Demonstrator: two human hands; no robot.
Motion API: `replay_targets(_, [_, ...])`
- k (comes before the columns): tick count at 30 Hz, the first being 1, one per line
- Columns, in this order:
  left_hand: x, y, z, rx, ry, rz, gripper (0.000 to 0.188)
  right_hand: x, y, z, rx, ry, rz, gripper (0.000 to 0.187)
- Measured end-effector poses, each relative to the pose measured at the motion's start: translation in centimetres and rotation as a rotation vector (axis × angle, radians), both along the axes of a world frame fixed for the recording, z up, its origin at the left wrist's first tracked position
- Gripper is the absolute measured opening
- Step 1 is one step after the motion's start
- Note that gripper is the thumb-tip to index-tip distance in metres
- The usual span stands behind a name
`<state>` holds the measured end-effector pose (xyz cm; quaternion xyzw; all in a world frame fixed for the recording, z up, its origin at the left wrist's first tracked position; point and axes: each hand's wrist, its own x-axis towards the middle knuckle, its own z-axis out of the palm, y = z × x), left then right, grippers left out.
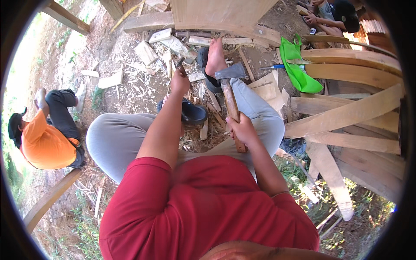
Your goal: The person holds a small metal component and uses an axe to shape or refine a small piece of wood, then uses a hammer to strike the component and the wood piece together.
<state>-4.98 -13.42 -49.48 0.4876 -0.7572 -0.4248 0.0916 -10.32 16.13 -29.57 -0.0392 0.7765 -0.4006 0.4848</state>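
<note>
My right hand (242,129) is wrapped round the lower part of a hatchet's wooden handle. The hatchet (229,72) rests across my right leg, its grey metal head up near my bare foot (215,55). Out in front, my left hand (180,82) is closed, with a short dark end sticking out beyond the fingers; what kind of thing it is I cannot make out. A dark clog (194,112) sits on the ground just below that hand, and another clog (203,65) lies beside the foot.
Wood chips and offcuts (146,53) litter the ground ahead. A broad board (216,13) stands at the far side. Curved planks (346,112) are stacked on the right, near a green bag (299,69) and a blue-handled tool (277,66). People sit at left (50,134) and far right (331,17).
</note>
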Motion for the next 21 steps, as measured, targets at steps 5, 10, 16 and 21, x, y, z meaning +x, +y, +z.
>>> replay_targets(5, [-2.7,-2.0,-1.3,0.023,0.109,0.127,0.016,-1.0,-3.5,-1.4,0.082,0.038,0.076,0.032])
replay_targets(10, [-3.9,-3.2,-3.4,0.056,0.087,0.097,0.024,-3.0,-7.3,-4.3,0.180,0.378,0.302,0.034])
replay_targets(16, [-3.8,-3.1,-3.8,-0.027,0.119,-0.005,0.031,-4.2,-13.1,-3.2,0.133,0.631,0.411,0.037])
replay_targets(21, [-3.1,-3.1,-3.6,0.053,0.165,-0.023,0.023,-4.7,-14.5,-2.6,-0.041,0.775,0.360,0.031])
